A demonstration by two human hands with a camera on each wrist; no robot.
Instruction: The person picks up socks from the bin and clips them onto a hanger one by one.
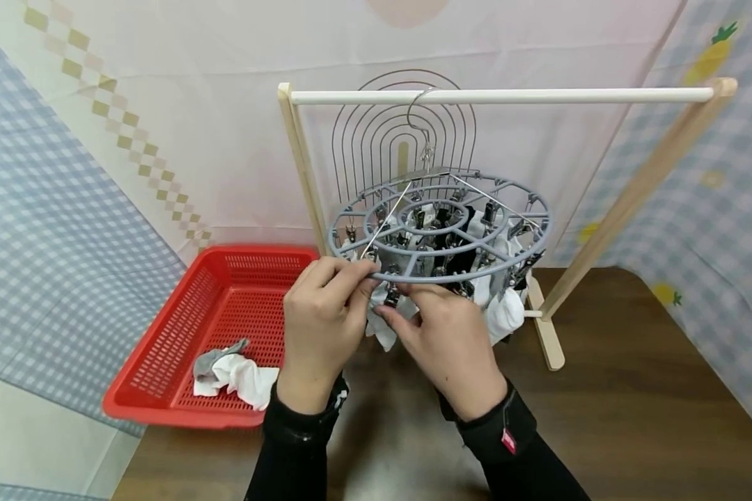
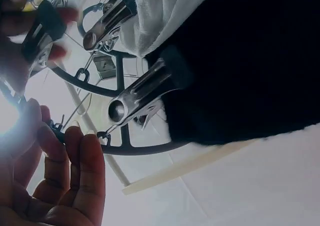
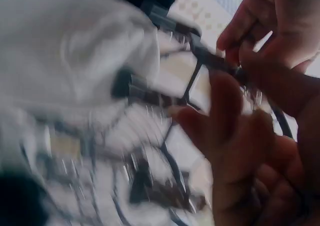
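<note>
A round grey-blue drying hanger [image 1: 439, 279] hangs by its hook from a white bar, with metal clips all round its rings. My left hand [image 1: 322, 313] grips the front-left of its outer rim, fingertips bent round it in the left wrist view. Just to the right, my right hand [image 1: 445, 334] pinches a metal clip [image 1: 391, 296] below the rim. A white cloth hangs under that clip. White socks [image 1: 504, 313] and a black sock [image 2: 240, 66] hang from other clips. Blur in the right wrist view hides the exact fingertip contact.
To the left stands a red plastic basket [image 1: 182, 417] with a white cloth [image 1: 247, 379] and a grey cloth [image 1: 216, 358] inside. The white bar [image 1: 539, 96] rests on wooden posts [image 1: 633, 209] above a dark wooden table [image 1: 633, 390]. Patterned curtains surround the table.
</note>
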